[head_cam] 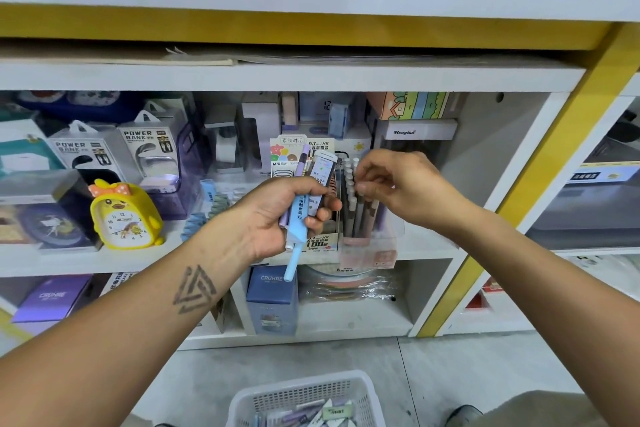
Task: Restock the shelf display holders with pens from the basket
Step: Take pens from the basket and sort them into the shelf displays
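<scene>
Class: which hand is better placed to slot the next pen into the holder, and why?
The right hand. Its fingertips are already at the pen tops in the holder and carry nothing bulky, while the left hand grips the bundle of pens.

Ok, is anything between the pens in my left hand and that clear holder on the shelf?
Yes. The right hand hangs over the clear holder, its fingers at the tops of the pens already standing there. The left hand holds its pens just left of the holder, in front of a cardboard lead box.
</scene>
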A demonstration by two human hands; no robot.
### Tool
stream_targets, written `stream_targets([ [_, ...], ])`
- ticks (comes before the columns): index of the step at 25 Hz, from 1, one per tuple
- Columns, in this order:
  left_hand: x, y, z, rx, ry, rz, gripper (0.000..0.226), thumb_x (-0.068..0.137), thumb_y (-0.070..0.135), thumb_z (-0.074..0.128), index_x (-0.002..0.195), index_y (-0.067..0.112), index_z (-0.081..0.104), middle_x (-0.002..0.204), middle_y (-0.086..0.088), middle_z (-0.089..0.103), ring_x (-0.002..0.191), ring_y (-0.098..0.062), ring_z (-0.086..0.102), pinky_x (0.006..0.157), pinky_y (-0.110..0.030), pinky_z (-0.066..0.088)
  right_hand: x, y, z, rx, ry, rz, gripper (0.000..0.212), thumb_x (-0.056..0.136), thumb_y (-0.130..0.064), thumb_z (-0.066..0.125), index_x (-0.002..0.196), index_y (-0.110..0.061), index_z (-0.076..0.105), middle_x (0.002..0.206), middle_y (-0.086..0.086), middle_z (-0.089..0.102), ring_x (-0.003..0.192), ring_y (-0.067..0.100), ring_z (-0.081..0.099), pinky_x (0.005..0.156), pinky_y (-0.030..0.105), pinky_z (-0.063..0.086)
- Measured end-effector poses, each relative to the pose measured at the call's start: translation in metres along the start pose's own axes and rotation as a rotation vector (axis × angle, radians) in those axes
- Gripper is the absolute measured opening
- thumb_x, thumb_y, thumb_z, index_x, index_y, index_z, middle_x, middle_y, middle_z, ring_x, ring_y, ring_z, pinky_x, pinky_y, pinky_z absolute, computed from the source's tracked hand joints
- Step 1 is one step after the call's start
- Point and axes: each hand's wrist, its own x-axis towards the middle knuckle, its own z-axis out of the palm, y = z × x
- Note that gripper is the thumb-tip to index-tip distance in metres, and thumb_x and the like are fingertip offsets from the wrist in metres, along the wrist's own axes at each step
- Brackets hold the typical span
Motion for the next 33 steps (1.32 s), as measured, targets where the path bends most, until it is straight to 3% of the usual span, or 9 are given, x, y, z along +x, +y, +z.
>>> stream_targets([
  [5,-0.003,0.001,0.004,-0.020,-0.040,-0.001,0.023,0.080,0.006,0.063,0.101,-0.004,0.068,0.083,-0.014,0.062,0.057,-0.014,0.055,0.039,-0.018,0.043,0.002,-0.002,0.004,-0.194,0.014,-0.077,0.012,0.090,-0.020,0.074,0.090,-0.009,0.079,0.100,-0.002,0.069,0.092,0.017,0.061,0.085,0.039,0.051],
  [7,-0.004,0.002,0.006,-0.035,-0.043,0.020,0.030,0.077,0.006,0.067,0.104,-0.005,0.069,0.082,-0.013,0.059,0.058,-0.015,0.055,0.039,-0.018,0.043,0.004,-0.008,0.006,-0.038,0.068,-0.013,0.010,0.092,-0.022,0.071,0.094,-0.014,0.078,0.100,-0.004,0.069,0.090,0.017,0.062,0.082,0.034,0.051],
  [10,-0.004,0.001,0.013,-0.042,-0.047,0.062,0.024,0.087,0.002,0.061,0.111,-0.002,0.062,0.082,-0.015,0.056,0.058,-0.019,0.057,0.040,-0.019,0.043,0.006,-0.018,0.008,0.365,0.063,0.177,0.011,0.093,-0.026,0.069,0.096,-0.020,0.079,0.091,-0.006,0.076,0.087,0.007,0.069,0.077,0.021,0.052],
  [14,-0.004,0.000,0.018,-0.087,-0.102,0.080,0.016,0.094,0.003,0.054,0.109,0.002,0.054,0.074,-0.013,0.053,0.056,-0.019,0.056,0.039,-0.017,0.041,0.009,-0.025,0.008,0.672,-0.030,0.295,0.014,0.092,-0.022,0.071,0.094,-0.011,0.080,0.086,0.002,0.077,0.082,0.014,0.064,0.078,0.036,0.042],
  [19,-0.006,0.003,0.022,-0.153,-0.189,0.090,0.013,0.090,0.005,0.051,0.102,0.001,0.056,0.074,-0.013,0.054,0.054,-0.015,0.053,0.038,-0.016,0.040,0.010,-0.023,0.001,0.813,-0.085,0.276,0.015,0.086,-0.012,0.074,0.098,-0.005,0.077,0.089,0.007,0.075,0.088,0.022,0.061,0.083,0.040,0.038],
  [23,-0.007,0.003,0.023,-0.181,-0.204,0.064,0.018,0.085,0.006,0.055,0.102,0.000,0.056,0.076,-0.016,0.059,0.056,-0.016,0.055,0.039,-0.016,0.043,0.010,-0.022,-0.002,0.843,-0.145,0.257,0.014,0.085,-0.004,0.072,0.098,0.000,0.070,0.075,0.006,0.070,0.073,0.015,0.061,0.073,0.028,0.043],
  [27,-0.005,0.002,0.019,-0.184,-0.141,0.062,0.030,0.094,0.008,0.049,0.118,-0.010,0.056,0.099,-0.030,0.069,0.076,-0.030,0.072,0.052,-0.028,0.057,0.009,-0.018,-0.009,0.944,-0.145,0.250,0.013,0.081,0.001,0.071,0.094,0.001,0.067,0.068,0.008,0.068,0.062,0.017,0.062,0.063,0.023,0.052],
  [30,-0.006,0.003,0.016,-0.171,-0.167,0.041,0.038,0.097,0.009,0.045,0.129,-0.012,0.049,0.114,-0.034,0.066,0.100,-0.040,0.070,0.072,-0.044,0.062,0.010,-0.014,-0.013,0.951,-0.048,0.231,0.005,0.089,0.002,0.066,0.090,-0.004,0.066,0.075,0.010,0.070,0.064,0.015,0.063,0.061,0.021,0.050],
  [33,-0.006,0.006,0.015,-0.163,-0.117,0.079,0.031,0.099,0.005,0.042,0.127,-0.009,0.045,0.113,-0.034,0.066,0.102,-0.043,0.069,0.077,-0.049,0.061,0.009,-0.009,-0.022,0.882,0.050,0.224,0.007,0.090,0.002,0.066,0.094,-0.003,0.069,0.079,0.013,0.069,0.065,0.016,0.060,0.061,0.022,0.047],
])
